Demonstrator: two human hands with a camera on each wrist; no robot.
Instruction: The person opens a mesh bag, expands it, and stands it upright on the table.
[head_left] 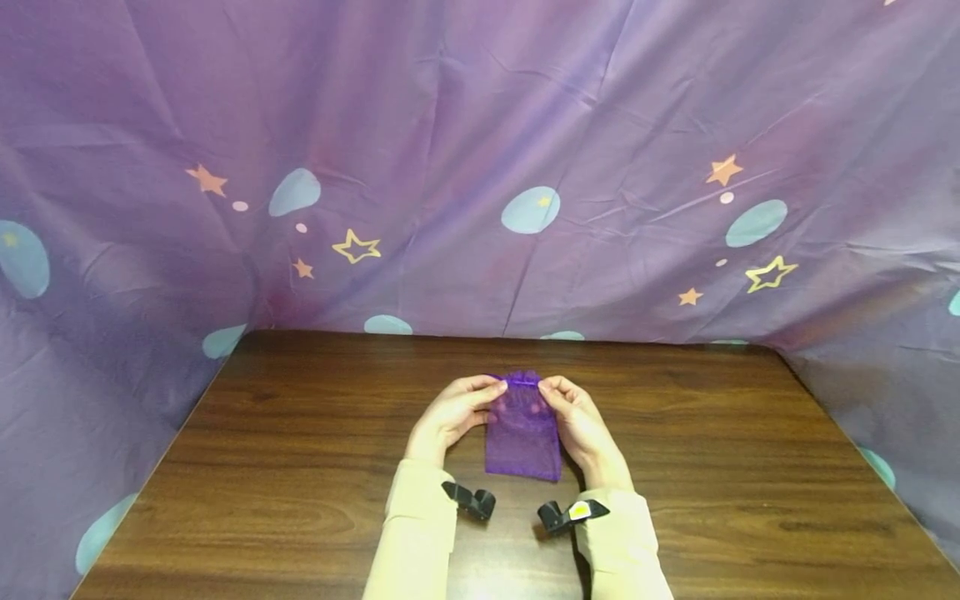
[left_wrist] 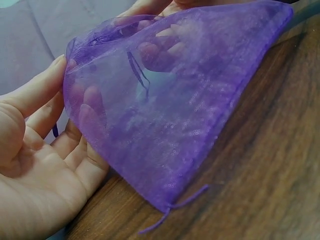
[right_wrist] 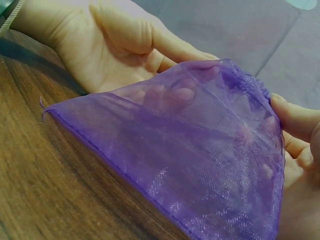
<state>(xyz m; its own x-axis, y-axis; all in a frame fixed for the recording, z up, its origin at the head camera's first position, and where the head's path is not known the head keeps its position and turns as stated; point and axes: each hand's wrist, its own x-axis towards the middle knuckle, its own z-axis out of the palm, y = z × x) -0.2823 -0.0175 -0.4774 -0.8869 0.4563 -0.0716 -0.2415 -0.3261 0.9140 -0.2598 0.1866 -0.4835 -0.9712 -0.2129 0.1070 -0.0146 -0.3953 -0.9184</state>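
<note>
A sheer purple drawstring pouch point(head_left: 522, 442) is held up by both hands, its gathered mouth at the top and its bottom seam toward the person. My left hand point(head_left: 459, 410) pinches the pouch's upper left edge between thumb and fingers. On the other side my right hand point(head_left: 581, 419) pinches the upper right edge. Fingers of both hands show through the thin mesh of the pouch point(right_wrist: 200, 150) in the right wrist view. Loose threads point(left_wrist: 187, 197) stick out at a bottom corner in the left wrist view. Nothing can be made out inside the pouch besides a dark cord seen through the mesh.
The hands work over a brown wood-grain table point(head_left: 300, 467). Behind it and along both sides hangs a purple cloth point(head_left: 465, 125) with stars and blue ovals. Each sleeved wrist wears a black strap mount point(head_left: 472, 500).
</note>
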